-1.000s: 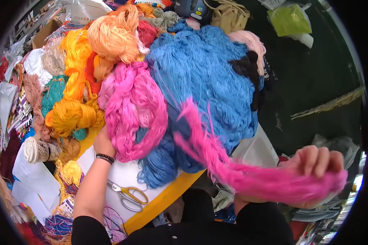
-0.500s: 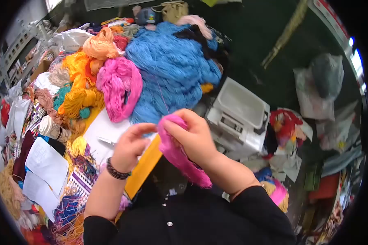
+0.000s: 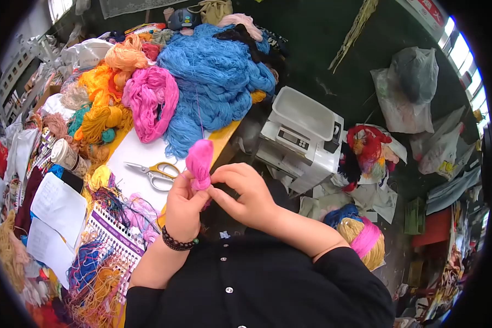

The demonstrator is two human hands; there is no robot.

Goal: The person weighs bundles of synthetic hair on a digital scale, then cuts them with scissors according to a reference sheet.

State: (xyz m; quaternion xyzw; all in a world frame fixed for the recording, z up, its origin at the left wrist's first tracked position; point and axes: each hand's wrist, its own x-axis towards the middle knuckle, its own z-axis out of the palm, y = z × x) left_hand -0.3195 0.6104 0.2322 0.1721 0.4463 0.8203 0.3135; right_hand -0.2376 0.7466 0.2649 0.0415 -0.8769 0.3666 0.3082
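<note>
At the yellow near edge of the bench point(image 3: 223, 136), holding a small pink yarn bundle point(image 3: 200, 156) upright in the left hand point(image 3: 183, 212), with thumb and fingers closed on its lower part. Half a second ago, held in the right hand point(image 3: 247, 195) instead, with a longer tail slanting down towards the shirt; a second ago, stretched out loose to the right, well clear of the bench. Now gathered into a short rounded tuft, narrowed below the top. Beside that narrowed part, reaching in with the right hand, thumb and forefinger half curled; cannot tell about any actual grip there. Above the bundle, as half a second ago, a thin thread point(image 3: 200, 117) in front of the blue yarn heap point(image 3: 213, 68). On the white sheet point(image 3: 139, 153) near the same edge, scissors point(image 3: 149, 170), now in plain view after being partly hidden behind the left hand. Farther from that edge, beside the blue heap as before, a ring-shaped pink skein point(image 3: 139, 104), well apart from the left hand now, unlike a second ago.
</note>
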